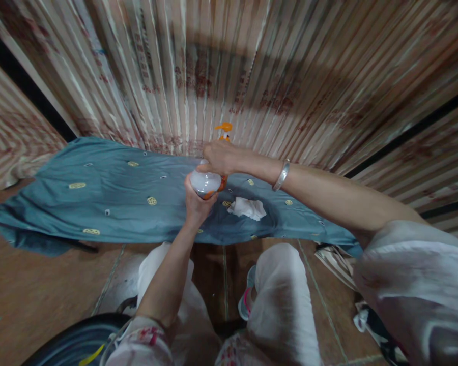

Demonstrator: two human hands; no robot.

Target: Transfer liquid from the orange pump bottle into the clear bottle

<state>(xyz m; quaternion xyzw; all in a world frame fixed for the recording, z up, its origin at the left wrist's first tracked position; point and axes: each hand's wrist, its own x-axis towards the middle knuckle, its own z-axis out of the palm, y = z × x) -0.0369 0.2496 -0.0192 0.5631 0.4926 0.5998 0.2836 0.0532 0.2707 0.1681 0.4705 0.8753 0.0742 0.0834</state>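
Note:
My left hand (199, 203) is wrapped round a rounded, whitish see-through bottle (206, 182) with some orange low on its side. Over the bottle's top, my right hand (222, 157) has its fingers closed at the neck, and the thumb lies against it. The fingers hide what exactly they grip there. Just beyond the right hand an orange pump head (224, 128) sticks up. Whether it belongs to a second bottle behind the hand I cannot tell. A crumpled white tissue (248, 208) lies on the cloth, right of the left hand.
A blue-green cloth (125, 203) with yellow pineapple prints covers the long narrow table. Behind it hangs a striped, flowered curtain (213, 66), with dark poles at both sides. Below are my knees, the tiled floor (61, 279) and a round black object (76, 340) at lower left.

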